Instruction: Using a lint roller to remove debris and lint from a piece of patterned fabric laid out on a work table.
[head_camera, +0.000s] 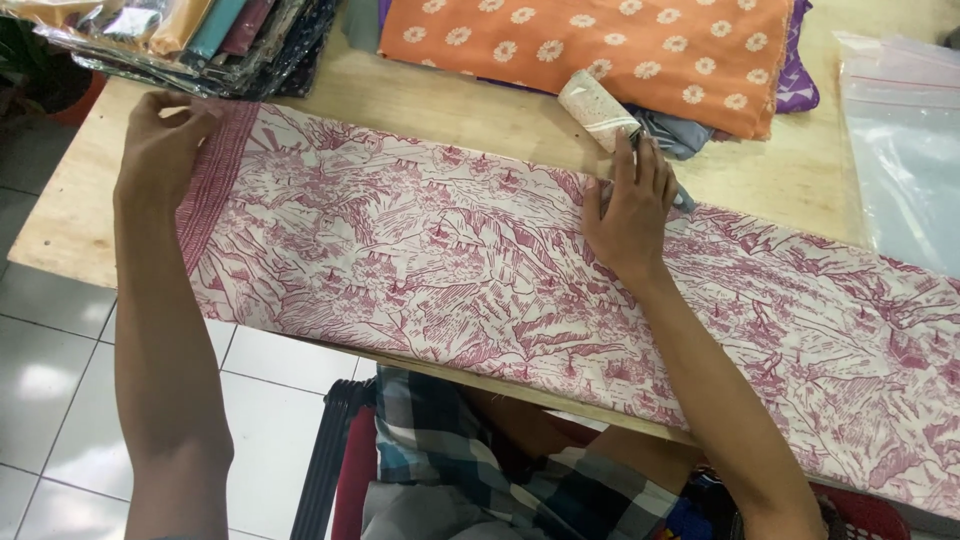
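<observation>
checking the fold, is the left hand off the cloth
No, the left hand grips the red-print cloth at its end.

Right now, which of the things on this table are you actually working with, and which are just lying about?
In hand:
- red-and-white printed cloth
- left hand gripping its end
- right hand pressing its far edge

Lying about:
- orange daisy fabric
- small cloth roll
- stack of bagged fabrics
- clear plastic bag
</observation>
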